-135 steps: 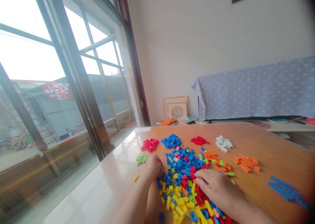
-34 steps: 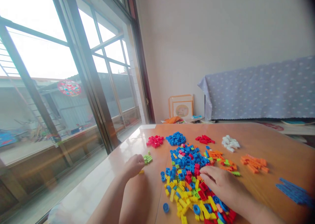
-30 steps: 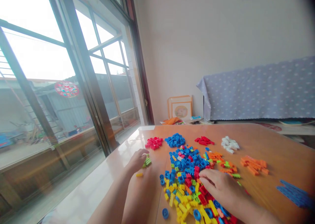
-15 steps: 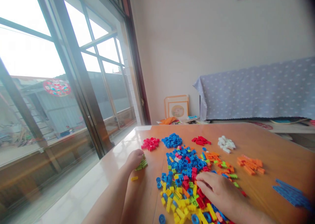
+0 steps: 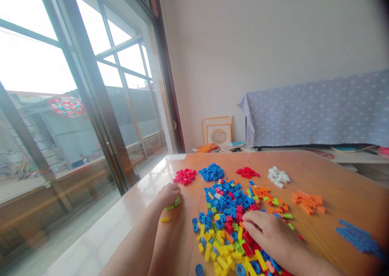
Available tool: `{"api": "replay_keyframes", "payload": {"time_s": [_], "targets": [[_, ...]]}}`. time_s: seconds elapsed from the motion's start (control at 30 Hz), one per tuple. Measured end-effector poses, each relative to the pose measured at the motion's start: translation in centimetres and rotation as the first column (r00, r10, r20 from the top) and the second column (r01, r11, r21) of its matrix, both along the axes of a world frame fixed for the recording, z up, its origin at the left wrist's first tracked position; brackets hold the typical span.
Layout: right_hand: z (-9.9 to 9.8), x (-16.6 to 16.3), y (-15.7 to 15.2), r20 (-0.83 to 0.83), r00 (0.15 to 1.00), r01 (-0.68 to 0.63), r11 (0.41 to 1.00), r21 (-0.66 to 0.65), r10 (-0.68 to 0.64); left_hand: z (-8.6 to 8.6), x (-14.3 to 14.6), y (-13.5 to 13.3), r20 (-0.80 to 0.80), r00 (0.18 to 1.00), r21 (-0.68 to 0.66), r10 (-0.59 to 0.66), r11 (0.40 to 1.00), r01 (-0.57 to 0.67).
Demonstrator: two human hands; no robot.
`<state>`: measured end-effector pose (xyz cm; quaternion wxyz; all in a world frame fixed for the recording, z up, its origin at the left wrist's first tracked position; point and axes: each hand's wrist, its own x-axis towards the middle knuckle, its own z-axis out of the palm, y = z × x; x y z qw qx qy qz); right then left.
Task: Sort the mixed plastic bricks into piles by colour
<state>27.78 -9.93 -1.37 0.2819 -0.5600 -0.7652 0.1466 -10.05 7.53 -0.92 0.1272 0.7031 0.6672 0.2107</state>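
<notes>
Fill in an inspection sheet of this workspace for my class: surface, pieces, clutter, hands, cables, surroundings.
Surface: brown table, glossy, glare at left.
Pieces: mixed pile; separate groups of green bricks, pink, blue, red, white and orange pieces, and long blue pieces.
Clutter: yellow brick lying alone; round blue piece beside the pile.
Hands: left hand at the green bricks; right hand at the pile's right side; whether either grips anything is hidden.
Cables: nothing seen on the table.
Surroundings: window left; framed picture and spotted cloth beyond.

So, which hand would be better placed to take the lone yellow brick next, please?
Probably the left hand: it is at the green bricks, near the yellow brick, while the right hand is at the mixed pile.
</notes>
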Motion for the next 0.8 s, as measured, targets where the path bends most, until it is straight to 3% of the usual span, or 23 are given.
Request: {"api": "replay_keyframes", "payload": {"time_s": [0.3,0.43,0.6,0.8], "targets": [[1.7,0.2,-0.9,-0.030,0.998,0.056,0.998,-0.007,-0.056,-0.1,-2.7,-4.2,-0.006,0.997,0.096,0.072,0.993,-0.071],[1.9,0.6,-1.3,-0.035,0.997,0.069,0.997,0.026,-0.068,-0.4,-3.7,-7.3,-0.035,0.999,0.081,0.040,0.996,-0.037],[2.0,0.8,-1.4,-0.039,0.997,0.071,0.995,0.069,-0.069,-1.5,-3.7,-10.4,-0.088,0.996,0.019,-0.035,0.999,0.037],[2.2,0.9,-1.4,-0.059,0.996,0.078,0.994,0.078,-0.073,-1.1,-3.1,-11.9,-0.193,0.980,0.041,0.054,0.998,-0.047]]}}
